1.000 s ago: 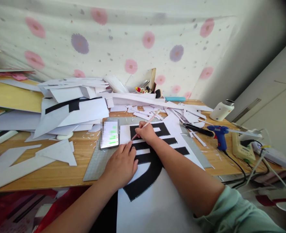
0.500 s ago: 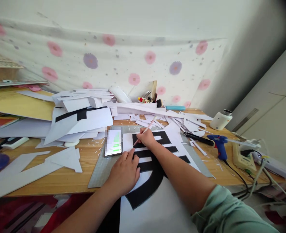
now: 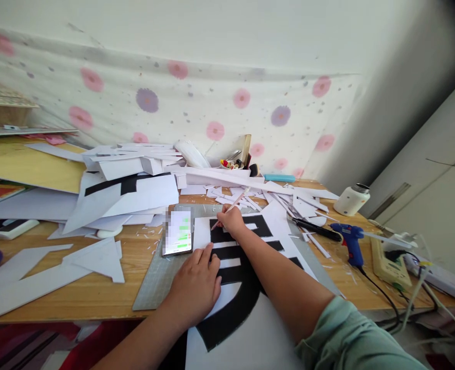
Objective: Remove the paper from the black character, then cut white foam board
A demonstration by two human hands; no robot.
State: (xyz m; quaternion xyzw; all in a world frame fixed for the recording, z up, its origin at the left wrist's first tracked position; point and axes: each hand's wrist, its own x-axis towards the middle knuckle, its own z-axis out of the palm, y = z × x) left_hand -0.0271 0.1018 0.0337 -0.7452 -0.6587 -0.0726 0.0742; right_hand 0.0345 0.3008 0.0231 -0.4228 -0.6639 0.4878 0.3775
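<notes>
My right hand [image 3: 231, 221] is closed around a slim, pale pink pencil [image 3: 234, 203]. The pencil slants, its lower end at the upper left edge of a black cut-out character [image 3: 246, 259]. That black shape lies flat on a large white sheet [image 3: 250, 329], which hangs over the table's front edge. My left hand [image 3: 196, 277] rests with its fingers stretched out on the left side of the sheet and the black shape. Beneath the sheet is a grey cutting mat [image 3: 153, 288]. A phone [image 3: 177, 231] with a lit screen lies on the mat, beyond my left hand.
White offcuts [image 3: 227, 195] litter the wooden table [image 3: 96, 293] at the back. Stacked sheets [image 3: 150, 192] and cut pieces [image 3: 96, 259] occupy the left. On the right are a blue glue gun [image 3: 351, 244], a power strip [image 3: 391, 262] with cables, and a white jar [image 3: 351, 200].
The view has tilted up a little, so the table sits lower. The pencil's lower end has moved slightly away from me along the black shape's left edge. My left hand stays on the sheet.
</notes>
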